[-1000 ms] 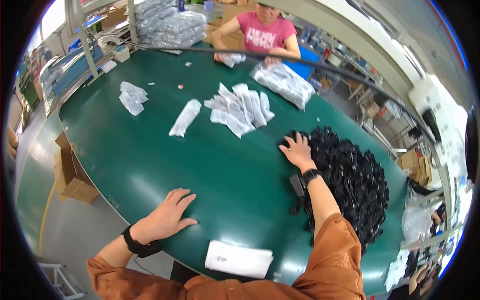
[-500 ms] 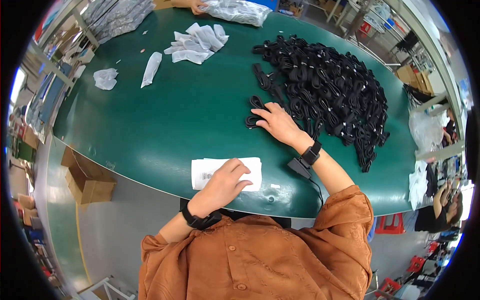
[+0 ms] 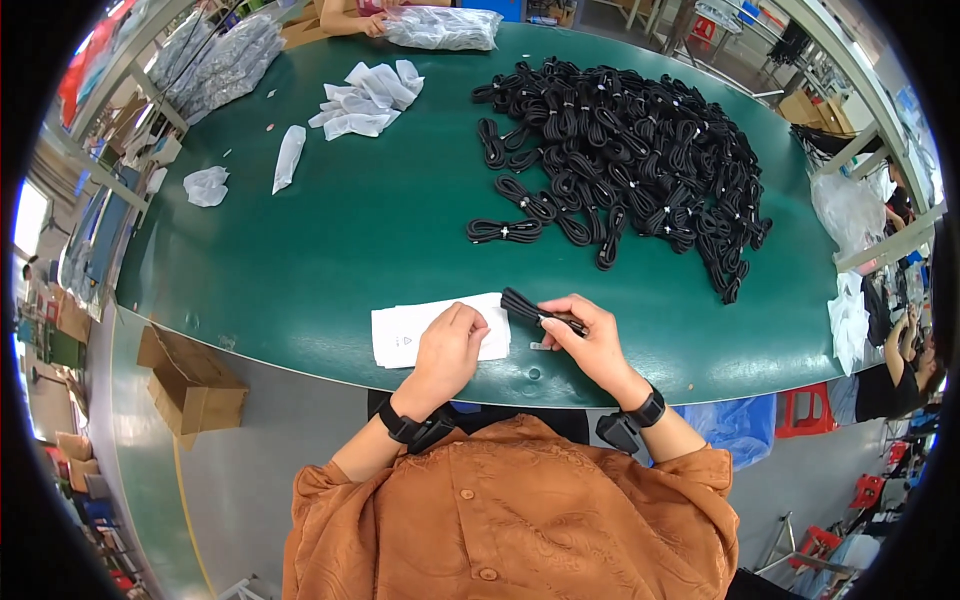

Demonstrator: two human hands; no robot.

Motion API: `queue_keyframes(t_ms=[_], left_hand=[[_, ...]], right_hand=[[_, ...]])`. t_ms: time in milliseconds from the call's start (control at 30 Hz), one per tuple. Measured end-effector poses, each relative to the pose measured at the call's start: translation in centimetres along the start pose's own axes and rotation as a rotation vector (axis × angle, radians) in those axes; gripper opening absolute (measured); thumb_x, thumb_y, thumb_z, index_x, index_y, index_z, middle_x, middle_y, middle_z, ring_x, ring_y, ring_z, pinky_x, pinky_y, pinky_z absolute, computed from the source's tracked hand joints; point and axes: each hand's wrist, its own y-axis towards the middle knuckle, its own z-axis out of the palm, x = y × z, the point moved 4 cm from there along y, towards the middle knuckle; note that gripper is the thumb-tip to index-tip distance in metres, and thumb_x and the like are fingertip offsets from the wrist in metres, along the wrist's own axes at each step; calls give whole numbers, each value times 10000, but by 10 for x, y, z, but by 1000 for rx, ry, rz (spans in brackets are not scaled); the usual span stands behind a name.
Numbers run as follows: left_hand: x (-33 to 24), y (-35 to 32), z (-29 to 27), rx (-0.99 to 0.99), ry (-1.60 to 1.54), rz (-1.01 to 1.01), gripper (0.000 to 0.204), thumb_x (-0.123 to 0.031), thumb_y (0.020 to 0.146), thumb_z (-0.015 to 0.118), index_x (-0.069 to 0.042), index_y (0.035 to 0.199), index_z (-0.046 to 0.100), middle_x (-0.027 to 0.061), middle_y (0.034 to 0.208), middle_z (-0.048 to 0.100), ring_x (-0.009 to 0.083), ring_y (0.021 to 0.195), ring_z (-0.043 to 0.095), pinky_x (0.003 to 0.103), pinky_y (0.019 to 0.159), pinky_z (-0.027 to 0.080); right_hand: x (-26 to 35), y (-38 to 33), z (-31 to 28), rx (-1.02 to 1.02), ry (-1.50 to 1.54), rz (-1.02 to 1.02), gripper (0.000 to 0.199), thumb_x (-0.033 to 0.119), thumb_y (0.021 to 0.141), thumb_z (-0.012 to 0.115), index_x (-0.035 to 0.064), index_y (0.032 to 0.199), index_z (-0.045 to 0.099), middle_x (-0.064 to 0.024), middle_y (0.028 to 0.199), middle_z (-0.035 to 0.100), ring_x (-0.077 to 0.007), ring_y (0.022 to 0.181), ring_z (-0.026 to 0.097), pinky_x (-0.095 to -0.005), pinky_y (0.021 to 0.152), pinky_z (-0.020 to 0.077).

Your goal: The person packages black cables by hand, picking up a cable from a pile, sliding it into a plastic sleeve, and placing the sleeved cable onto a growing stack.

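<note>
Bundled coil of black flexible cable (image 3: 522, 304), in the right hand (image 3: 595, 340), near side of a smooth dark-green table (image 3: 330, 240)

Head view:
- Coil: near, just right of a flat stack of thin white printed sleeves (image 3: 392, 338), raised at a slant, its far-left end loose in the air
- Right hand: thumb and fingers clamped on the near-right part of the coil
- Left hand (image 3: 450, 350): over the right part of the stack, fingers bent, thumb close to the forefinger; cannot tell whether a sleeve is pinched; the two hands apart
- Far right: broad heap of similar black cable bundles (image 3: 640, 150)
- Far left: fanned group of white packets (image 3: 370, 100), a lone long white packet (image 3: 289, 160), a crumpled white packet (image 3: 206, 187)
- Far edge: clear plastic bag of goods (image 3: 443, 28), a co-worker's hand (image 3: 374, 25) at its left end

Handling, as judged: coil light, springy, not fragile, loops apt to splay; best held at the tied middle; sleeves feather-light, limp, probably slippery, best taken singly by an edge
</note>
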Motion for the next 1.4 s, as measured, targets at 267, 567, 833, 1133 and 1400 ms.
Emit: queue_keyframes(t_ms=[267, 567, 833, 1133, 1400], left_hand=[[6, -1, -7, 1, -225, -131, 74, 39, 888, 644, 11, 911, 579, 106, 905, 613, 219, 754, 610, 302, 687, 506], [-19, 5, -22, 46, -87, 304, 127, 67, 844, 652, -17, 910, 581, 97, 983, 622, 259, 907, 602, 340, 776, 513], [-18, 24, -38, 1, -181, 195, 135, 26, 841, 676, -16, 922, 577, 94, 1022, 617, 251, 911, 587, 335, 790, 495], [23, 71, -60, 83, -933, -295, 139, -152, 987, 608, -26, 1044, 618, 7, 908, 605, 57, 816, 532, 222, 711, 447], [81, 125, -106, -266, -768, -294, 223, -189, 977, 630, -18, 1119, 621, 7, 881, 608, 70, 761, 538, 217, 655, 440]], right_hand=[[1, -5, 1, 109, -173, 48, 234, 133, 943, 688, -12, 1126, 691, -37, 808, 696, -96, 666, 667, -227, 589, 511], [-33, 2, 11, 209, 257, 509, 204, 125, 937, 676, 15, 1108, 686, -43, 769, 647, -101, 612, 570, -236, 604, 481], [29, 8, 27, 111, -313, -447, 280, 80, 909, 707, 36, 1180, 653, -68, 1040, 576, -117, 825, 573, -225, 720, 479], [61, 47, 41, -4, -179, -626, 352, 22, 846, 740, 52, 1185, 651, -83, 1140, 550, -159, 876, 610, -264, 735, 498], [29, 116, 37, -129, -691, -525, 311, 67, 837, 733, 59, 1136, 645, -149, 1116, 556, -267, 876, 630, -355, 728, 526]])
